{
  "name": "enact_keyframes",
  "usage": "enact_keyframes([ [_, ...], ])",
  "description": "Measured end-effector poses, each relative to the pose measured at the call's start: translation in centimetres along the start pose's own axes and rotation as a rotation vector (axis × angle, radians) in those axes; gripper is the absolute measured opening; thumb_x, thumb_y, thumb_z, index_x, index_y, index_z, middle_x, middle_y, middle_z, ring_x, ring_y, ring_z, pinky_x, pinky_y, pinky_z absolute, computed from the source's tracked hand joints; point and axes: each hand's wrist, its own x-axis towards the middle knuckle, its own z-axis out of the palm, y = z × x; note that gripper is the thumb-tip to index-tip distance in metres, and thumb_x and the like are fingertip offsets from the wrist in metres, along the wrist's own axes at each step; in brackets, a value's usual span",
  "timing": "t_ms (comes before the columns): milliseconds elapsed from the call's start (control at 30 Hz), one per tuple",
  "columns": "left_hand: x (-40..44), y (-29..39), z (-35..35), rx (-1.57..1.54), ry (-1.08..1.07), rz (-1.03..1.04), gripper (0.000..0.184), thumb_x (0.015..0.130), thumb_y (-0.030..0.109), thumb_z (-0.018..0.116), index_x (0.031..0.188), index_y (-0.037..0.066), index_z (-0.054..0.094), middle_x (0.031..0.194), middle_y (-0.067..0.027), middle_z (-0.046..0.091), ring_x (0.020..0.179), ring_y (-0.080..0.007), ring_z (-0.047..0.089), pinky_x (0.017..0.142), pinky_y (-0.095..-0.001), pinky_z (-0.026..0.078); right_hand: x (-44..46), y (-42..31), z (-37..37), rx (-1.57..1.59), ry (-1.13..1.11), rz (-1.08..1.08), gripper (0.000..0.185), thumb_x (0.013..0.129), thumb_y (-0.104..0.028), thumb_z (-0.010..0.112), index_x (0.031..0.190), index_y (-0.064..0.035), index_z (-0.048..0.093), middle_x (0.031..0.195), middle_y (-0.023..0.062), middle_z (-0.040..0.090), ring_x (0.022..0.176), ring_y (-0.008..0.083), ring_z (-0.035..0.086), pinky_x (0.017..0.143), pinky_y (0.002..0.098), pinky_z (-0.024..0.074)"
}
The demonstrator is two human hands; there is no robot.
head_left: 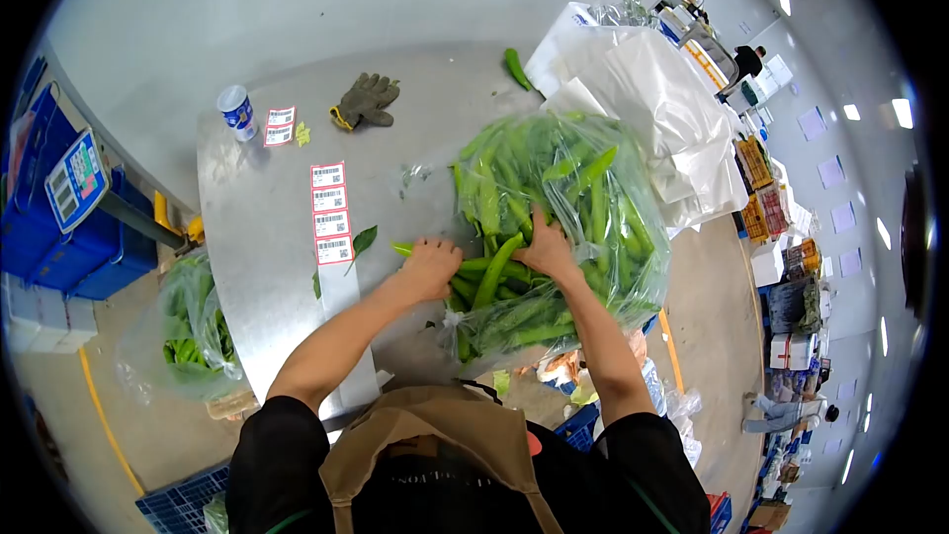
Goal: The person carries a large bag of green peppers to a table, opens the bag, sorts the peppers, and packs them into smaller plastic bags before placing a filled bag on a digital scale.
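Note:
A large clear plastic bag packed with long green peppers lies on its side at the table's right edge, its mouth facing left. My left hand is closed around a green pepper at the mouth, and the pepper's tip sticks out to the left. Inside the opening, my right hand rests among the peppers with thumb and index finger apart. A curved pepper lies between the two hands. Some fingertips of both hands are hidden.
The metal table bears a strip of barcode labels, a dirty glove, a blue-and-white can and a loose pepper. White plastic sheets cover the far right corner. A bag of greens stands on the left.

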Motion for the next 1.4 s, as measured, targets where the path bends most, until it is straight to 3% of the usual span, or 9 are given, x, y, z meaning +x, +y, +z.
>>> enact_keyframes([
  [200,-1.5,-1.5,0.4,0.075,-0.049,-0.073,0.054,0.062,0.02,0.07,0.112,0.007,0.054,0.105,-0.0137,0.057,0.101,-0.0294,0.054,0.085,-0.0445,0.041,3.1,-4.1,4.0,-0.131,0.308,0.087,0.088,0.07,-0.018,0.073,0.141,-0.0095,0.021,0.108,0.031,0.042,0.098,0.0471,0.047,0.079,0.0526,0.042],
  [300,-2.3,-2.3,0.5,0.079,-0.063,-0.057,0.057,0.064,0.019,0.07,0.116,0.007,0.053,0.106,-0.0144,0.057,0.102,-0.0301,0.054,0.086,-0.0447,0.04,2.3,-5.0,2.2,0.026,0.229,0.133,0.089,0.065,-0.012,0.074,0.14,-0.0072,0.027,0.111,0.0287,0.047,0.099,0.0437,0.051,0.081,0.0479,0.0439],
  [500,-5.4,-4.5,-5.2,0.114,-0.231,-0.199,0.054,0.065,0.015,0.066,0.117,0.008,0.054,0.101,-0.0165,0.059,0.099,-0.0317,0.057,0.082,-0.045,0.044,1.9,-0.5,0.3,0.611,-0.003,-0.091,0.081,0.061,-0.003,0.072,0.134,-0.0032,0.038,0.108,0.0141,0.06,0.095,0.0214,0.059,0.083,0.0341,0.0461],
  [633,-9.1,-5.6,-10.1,0.027,-0.272,-0.399,0.051,0.064,0.015,0.065,0.113,0.005,0.055,0.096,-0.0194,0.061,0.092,-0.0341,0.06,0.077,-0.0441,0.048,0.4,-0.5,-2.2,0.988,-0.311,-0.32,0.082,0.059,0.004,0.072,0.134,-0.0023,0.04,0.113,0.0067,0.057,0.096,0.0165,0.055,0.085,0.03,0.0447],
  [733,-11.9,-5.6,-14.1,-0.293,-0.251,-0.473,0.057,0.063,0.017,0.066,0.115,0.0,0.053,0.093,-0.0178,0.062,0.087,-0.0284,0.061,0.077,-0.0369,0.048,-0.6,-1.5,-3.8,0.961,-0.363,-0.448,0.089,0.058,-0.001,0.074,0.138,-0.0037,0.036,0.119,0.0077,0.055,0.105,0.0168,0.052,0.092,0.0296,0.0406],
  [867,-14.4,-7.6,-10.4,-1.011,-0.01,-0.41,0.067,0.062,0.018,0.068,0.121,-0.004,0.048,0.092,-0.0086,0.058,0.079,-0.0174,0.053,0.074,-0.0295,0.044,-1.8,-4.5,-5.7,0.886,-0.352,-0.621,0.093,0.057,-0.004,0.075,0.14,-0.0035,0.032,0.125,0.0085,0.051,0.111,0.0175,0.049,0.097,0.0296,0.0361],
  [1033,-14.9,-3.9,-5.9,-1.926,0.345,-0.368,0.056,0.067,0.003,0.068,0.119,0.002,0.047,0.091,-0.008,0.057,0.08,-0.0169,0.058,0.071,-0.031,0.05,-1.6,-9.7,-5.5,0.926,-0.379,-0.832,0.097,0.056,-0.011,0.076,0.141,-0.003,0.029,0.128,0.009,0.048,0.115,0.0173,0.046,0.098,0.0299,0.0348],
  [1200,-16.8,-0.5,-6.1,-2.16,0.629,-0.284,0.058,0.077,0.005,0.064,0.128,0.007,0.036,0.103,-0.0108,0.054,0.091,-0.0215,0.059,0.082,-0.0373,0.052,-4.1,-16.5,-5.1,0.707,-0.637,-0.828,0.093,0.058,-0.011,0.075,0.139,-0.0018,0.031,0.127,0.0084,0.048,0.113,0.0174,0.047,0.096,0.0308,0.0374],
  [1400,-22.3,-1.1,-4.7,-2.234,1.016,-0.3,0.045,0.082,0.009,0.059,0.123,0.003,0.041,0.103,-0.0101,0.054,0.089,-0.0207,0.058,0.083,-0.0389,0.05,-7.3,-26.4,-2.3,0.583,-0.898,-1.054,0.086,0.062,-0.006,0.071,0.137,-0.0011,0.03,0.12,0.0106,0.05,0.11,0.0194,0.049,0.094,0.031,0.0399],
])
